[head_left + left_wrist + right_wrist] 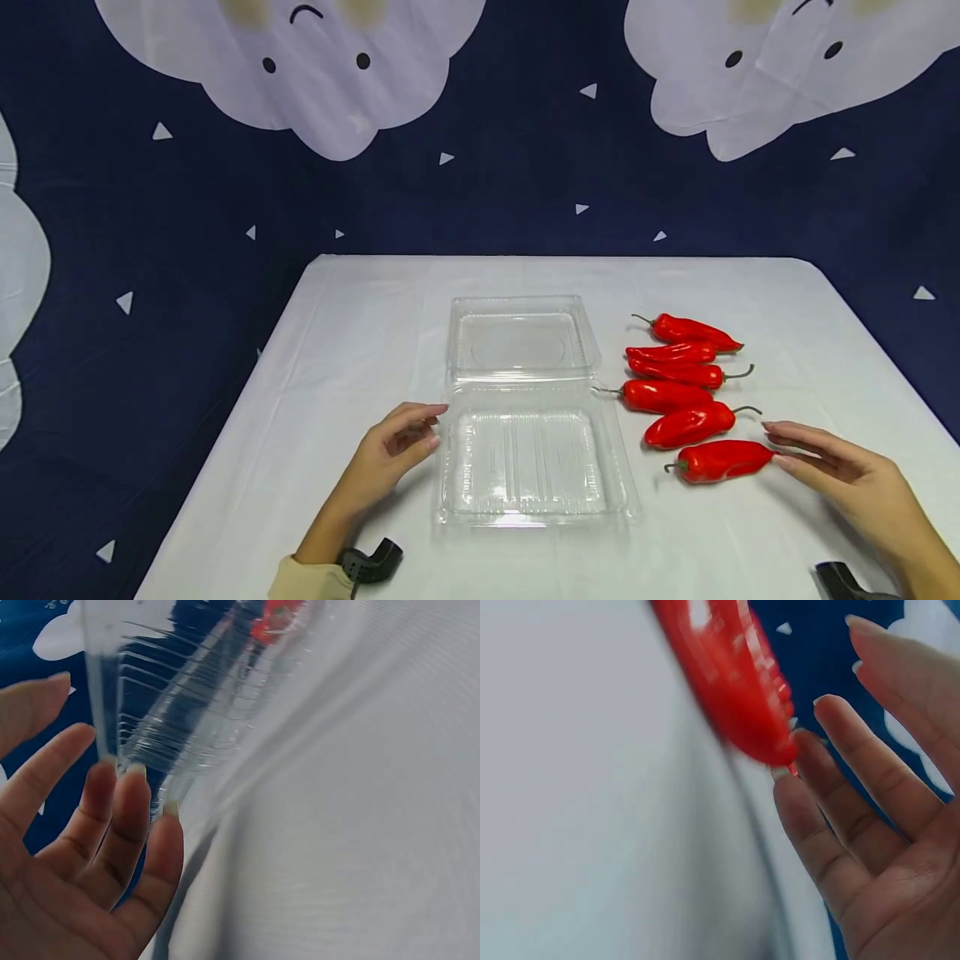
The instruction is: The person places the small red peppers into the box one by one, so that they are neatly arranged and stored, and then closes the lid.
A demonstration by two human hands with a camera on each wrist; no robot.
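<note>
A clear plastic clamshell container (pixel 535 516) lies unfolded on the white table, its lid (pixel 522 373) spread toward the back. My left hand (pixel 387 447) is at the container's left edge with loosely bent fingers; in the left wrist view its fingertips (pixel 135 780) are right at the plastic wall. On the right lie several red peppers in a column. My right hand (pixel 847 475) is at the tip of the nearest red pepper (pixel 723 461), its fingers relaxed and apart. In the right wrist view the fingertips overlap that pepper's rounded end (pixel 742 712). Neither hand grips anything.
The other peppers stretch back beside the container, up to the farthest pepper (pixel 693 332); one pepper's stem (pixel 607 390) reaches over the container's right edge. A dark blue cloth (pixel 510 183) with clouds hangs behind the table (pixel 360 308). Black devices (pixel 371 562) sit at both wrists.
</note>
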